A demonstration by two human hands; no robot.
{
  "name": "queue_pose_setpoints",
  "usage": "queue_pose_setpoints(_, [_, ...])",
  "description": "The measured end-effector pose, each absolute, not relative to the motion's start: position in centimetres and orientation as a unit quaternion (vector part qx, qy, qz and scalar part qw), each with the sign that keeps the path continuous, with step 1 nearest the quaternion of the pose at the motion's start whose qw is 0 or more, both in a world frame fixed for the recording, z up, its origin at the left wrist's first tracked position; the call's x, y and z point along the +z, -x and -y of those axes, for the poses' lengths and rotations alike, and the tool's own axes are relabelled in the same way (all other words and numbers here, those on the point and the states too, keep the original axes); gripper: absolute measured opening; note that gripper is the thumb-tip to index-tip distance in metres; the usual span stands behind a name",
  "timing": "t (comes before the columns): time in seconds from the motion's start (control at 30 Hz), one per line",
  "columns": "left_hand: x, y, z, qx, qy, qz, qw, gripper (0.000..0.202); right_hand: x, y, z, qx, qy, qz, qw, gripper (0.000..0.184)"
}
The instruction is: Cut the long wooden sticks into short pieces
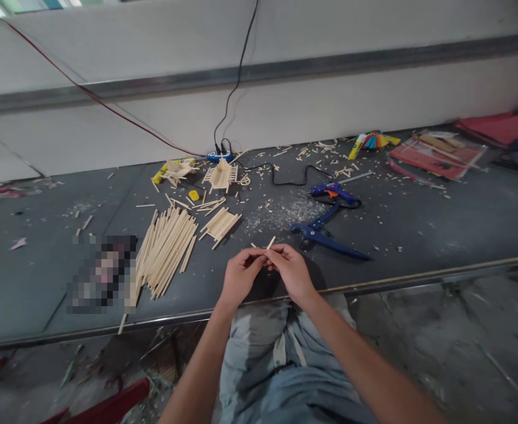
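Note:
My left hand [241, 274] and my right hand [293, 272] meet over the front edge of the table. Both are closed, fingertips pinched together. A short wooden stick [271, 242] pokes up between them at my right thumb, and the tip of a second one shows by my left fingers. My fingers hide the rest of these pieces. Just left of my hands lies a small flat panel of joined sticks [221, 226]. Beyond my right hand rests a blue cutter with spread handles [325, 234]. A blue glue gun [333, 190] lies behind it.
A pile of wooden sticks [165, 253] lies at left, beside a blurred dark object [104, 274]. Two small stick models [221, 175] stand near a blue power socket [219, 156]. Black cable [285, 184] crosses the table [418, 229]. Red folders [439, 156] lie far right.

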State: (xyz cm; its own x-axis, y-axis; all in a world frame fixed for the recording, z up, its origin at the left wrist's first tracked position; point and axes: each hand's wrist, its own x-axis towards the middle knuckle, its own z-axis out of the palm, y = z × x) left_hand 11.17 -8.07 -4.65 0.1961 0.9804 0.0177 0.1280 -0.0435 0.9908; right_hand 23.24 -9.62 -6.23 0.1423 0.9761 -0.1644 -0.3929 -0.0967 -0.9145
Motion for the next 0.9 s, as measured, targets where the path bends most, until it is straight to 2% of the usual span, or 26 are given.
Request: queue_pose_setpoints(0.9, [-4.74,-10.80,8.46,0.425,-0.587,-0.479,0.496,0.017,-6.41,-23.25,9.74,0.576,0.458,0.338,0.587,0.015])
